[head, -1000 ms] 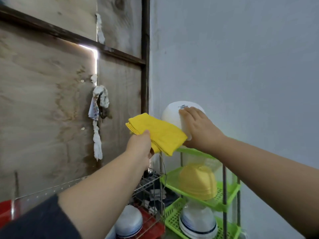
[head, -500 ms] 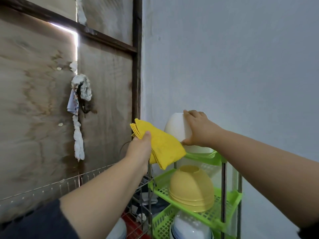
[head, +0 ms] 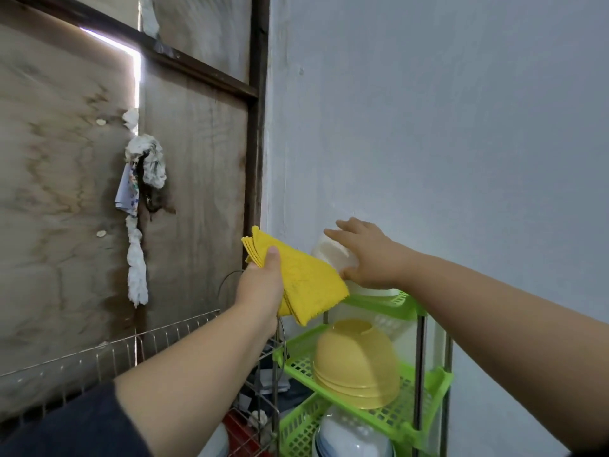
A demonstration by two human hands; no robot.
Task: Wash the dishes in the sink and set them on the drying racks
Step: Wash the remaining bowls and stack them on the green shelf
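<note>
A white bowl [head: 333, 255] sits upside down on the top shelf of the green plastic drying rack [head: 392, 305], against the pale wall. My right hand [head: 365, 255] lies over the bowl's right side with its fingers stretched out straight. To the left, my left hand [head: 262, 285] grips a folded yellow cloth [head: 303, 278], thumb on top, and the cloth's edge overlaps the bowl and the shelf's left corner.
On the rack's middle shelf, yellow bowls [head: 356, 364] are stacked upside down, with white bowls [head: 349, 437] on the shelf below. A wire rack [head: 131, 351] runs along the plywood wall at left. A white rag [head: 138, 225] hangs there. A red tray [head: 237, 433] shows lower down.
My right hand lowered the white bowl onto the top shelf and its fingers straightened off it. The left hand kept the yellow cloth beside it. The view shifted.
</note>
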